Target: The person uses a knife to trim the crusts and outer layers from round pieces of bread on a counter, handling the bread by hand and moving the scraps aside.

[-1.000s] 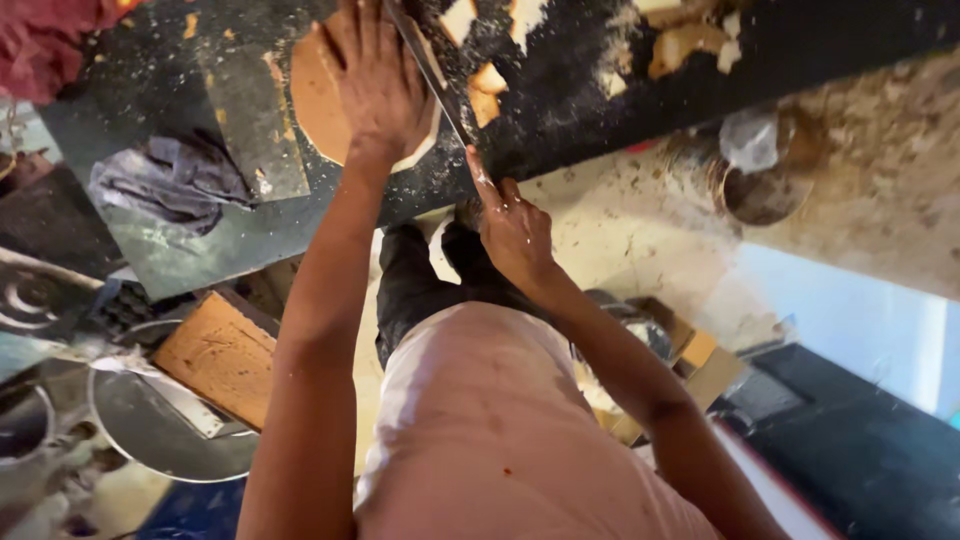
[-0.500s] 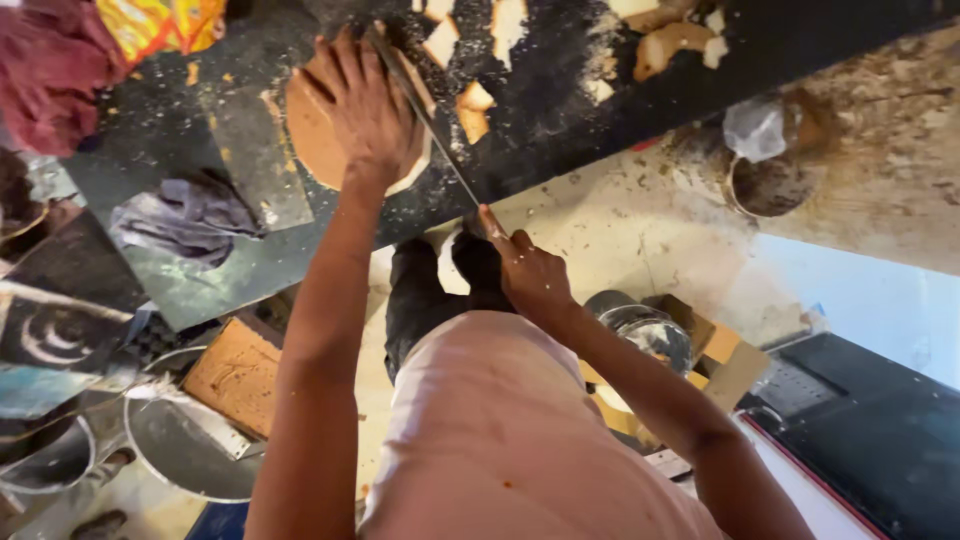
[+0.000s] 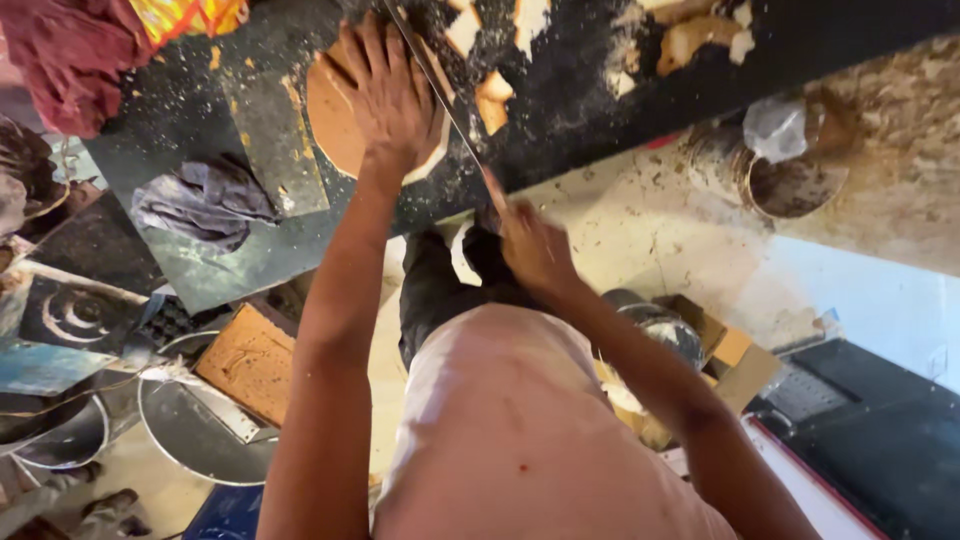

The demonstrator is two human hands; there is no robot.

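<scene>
The right hand (image 3: 535,245) is wrapping its grip around a thin, springy saw blade (image 3: 440,90). Farther off, the left hand (image 3: 392,95) is pressing spread fingers on a stiff, light wooden disc (image 3: 335,110) lying on the dusty desk (image 3: 180,130).

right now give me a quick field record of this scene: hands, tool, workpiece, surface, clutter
left hand: pressed flat on the round brown disc
right hand: fingers closed round the long thin blade at its handle end
surface: dark worktop, dusted with crumbs
clutter: grey rag, red cloth, pale offcuts, metal tin on floor
</scene>
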